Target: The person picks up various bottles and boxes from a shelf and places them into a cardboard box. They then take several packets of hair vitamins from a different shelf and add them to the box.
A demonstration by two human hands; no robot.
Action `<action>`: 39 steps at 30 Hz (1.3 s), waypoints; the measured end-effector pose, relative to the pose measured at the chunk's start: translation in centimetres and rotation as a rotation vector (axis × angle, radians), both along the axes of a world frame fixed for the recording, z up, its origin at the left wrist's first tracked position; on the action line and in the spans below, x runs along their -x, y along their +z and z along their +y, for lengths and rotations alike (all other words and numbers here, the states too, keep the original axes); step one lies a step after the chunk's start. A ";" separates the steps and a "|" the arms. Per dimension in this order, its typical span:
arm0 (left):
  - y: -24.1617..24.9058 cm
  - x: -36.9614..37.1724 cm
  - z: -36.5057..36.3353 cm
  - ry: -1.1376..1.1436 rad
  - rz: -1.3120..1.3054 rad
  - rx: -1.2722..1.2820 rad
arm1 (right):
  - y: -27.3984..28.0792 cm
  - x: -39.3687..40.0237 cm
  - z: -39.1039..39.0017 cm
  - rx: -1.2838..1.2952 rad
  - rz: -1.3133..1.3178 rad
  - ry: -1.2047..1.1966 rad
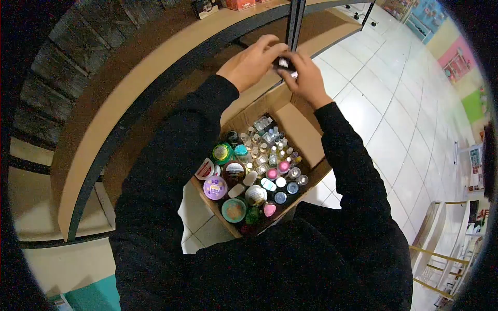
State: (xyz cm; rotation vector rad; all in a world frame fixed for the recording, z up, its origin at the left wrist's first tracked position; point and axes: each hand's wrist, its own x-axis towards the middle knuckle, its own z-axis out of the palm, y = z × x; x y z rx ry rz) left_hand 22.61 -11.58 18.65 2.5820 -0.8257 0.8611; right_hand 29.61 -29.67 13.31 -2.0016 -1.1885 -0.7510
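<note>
My left hand point(253, 61) and my right hand point(307, 79) meet in front of the black shelf post, above the far end of an open cardboard box point(301, 127). Between their fingers is a small dark object point(283, 62) with a white patch; its kind is too blurred and covered to make out. Both hands are closed on it. Below, the box holds many small clear bottles point(262, 150) and several round tubs, among them a purple-lidded tub point(215, 187), a green-lidded tub point(222, 153) and a teal-rimmed tub point(234, 210).
A curved-looking wooden shelf point(155, 67) with a black metal edge runs along the left, joined to a black upright post point(294, 26). Small boxes point(238, 4) stand on its top. White floor tiles point(373, 98) stretch to the right, with a white rack point(441, 249) at lower right.
</note>
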 end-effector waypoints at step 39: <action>5.2 -8.3 10.5 0.958 -0.126 -0.132 | -22.7 -3.8 -1.3 0.398 0.860 -0.409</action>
